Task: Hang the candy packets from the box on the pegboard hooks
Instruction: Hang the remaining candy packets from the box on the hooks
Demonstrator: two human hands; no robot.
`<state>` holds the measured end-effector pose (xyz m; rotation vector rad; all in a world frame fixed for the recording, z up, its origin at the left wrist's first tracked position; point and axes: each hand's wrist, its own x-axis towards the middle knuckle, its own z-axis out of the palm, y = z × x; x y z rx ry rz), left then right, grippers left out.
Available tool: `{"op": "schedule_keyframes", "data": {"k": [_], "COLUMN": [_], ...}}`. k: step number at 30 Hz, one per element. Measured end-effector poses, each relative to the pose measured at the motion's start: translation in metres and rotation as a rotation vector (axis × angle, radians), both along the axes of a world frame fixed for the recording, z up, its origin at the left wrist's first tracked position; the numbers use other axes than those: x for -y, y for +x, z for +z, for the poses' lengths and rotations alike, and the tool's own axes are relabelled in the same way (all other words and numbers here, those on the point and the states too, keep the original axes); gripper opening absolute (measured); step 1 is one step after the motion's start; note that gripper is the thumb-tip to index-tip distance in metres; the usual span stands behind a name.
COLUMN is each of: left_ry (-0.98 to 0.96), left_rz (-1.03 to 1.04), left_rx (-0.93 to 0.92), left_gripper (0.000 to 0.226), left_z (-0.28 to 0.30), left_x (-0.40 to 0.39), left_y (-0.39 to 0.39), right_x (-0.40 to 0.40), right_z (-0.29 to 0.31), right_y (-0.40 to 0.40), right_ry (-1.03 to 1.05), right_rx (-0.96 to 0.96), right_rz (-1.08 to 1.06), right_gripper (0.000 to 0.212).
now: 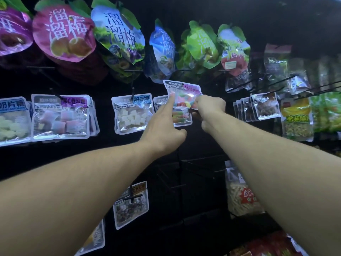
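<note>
Shop, snack aisle. Dark pegboard [203,145] with black wire hooks [273,84]; rows of hanging retail packets: plum-shaped pouches [62,34] above, clear candy packets [59,117] below, dried-fruit bags [297,119] right.

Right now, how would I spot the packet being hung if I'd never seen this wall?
Find the black pegboard, then its middle row of clear square candy packets. Just right of the white-cube packet, the colourful gummy packet sits tilted between the two hands. Unlike its neighbours, it hangs from no hook: the right hand pinches it.
</note>
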<state>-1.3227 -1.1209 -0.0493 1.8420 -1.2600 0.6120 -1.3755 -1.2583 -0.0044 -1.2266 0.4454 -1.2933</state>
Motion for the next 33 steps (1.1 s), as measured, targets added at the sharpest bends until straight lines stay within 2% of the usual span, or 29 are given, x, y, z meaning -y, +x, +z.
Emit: {"op": "schedule_keyframes", "data": {"k": [3, 6, 9, 15, 21, 26, 30, 33], "left_ry": [-0.034, -0.052, -0.097, -0.172, -0.114, -0.135, -0.11, -0.104], "left_rz": [0.029, 0.054, 0.042, 0.036, 0.048, 0.081, 0.093, 0.109], "left_rx": [0.09, 0.134, 0.151, 0.189, 0.185, 0.178, 0.199, 0.202], "left_gripper": [0.096, 0.089, 0.086, 0.082, 0.082, 0.07, 0.065, 0.065], "left_z": [-0.001, 0.001, 0.001, 0.001, 0.0, -0.002, -0.003, -0.003], "left_x": [0.003, 0.003, 0.004, 0.009, 0.012, 0.013, 0.011, 0.009], "left_y": [-0.001, -0.003, -0.008, -0.018, -0.016, -0.016, -0.018, -0.019], "right_x": [0.002, 0.007, 0.008, 0.014, 0.022, 0.021, 0.021, 0.022], "right_z": [0.008, 0.015, 0.02, 0.027, 0.027, 0.027, 0.026, 0.027], "right_y": [-0.008, -0.014, -0.012, -0.013, -0.017, -0.02, -0.022, -0.022], "right_ry": [-0.001, -0.038, -0.015, 0.009, -0.013, -0.066, -0.089, -0.103], "right_rx": [-0.024, -0.057, -0.077, -0.122, -0.136, -0.182, -0.2, -0.193], "right_rz": [0.016, 0.009, 0.104, 0.201, 0.132, 0.087, 0.066, 0.064], "right_gripper": [0.008, 0.017, 0.007, 0.012, 0.013, 0.013, 0.004, 0.009]}}
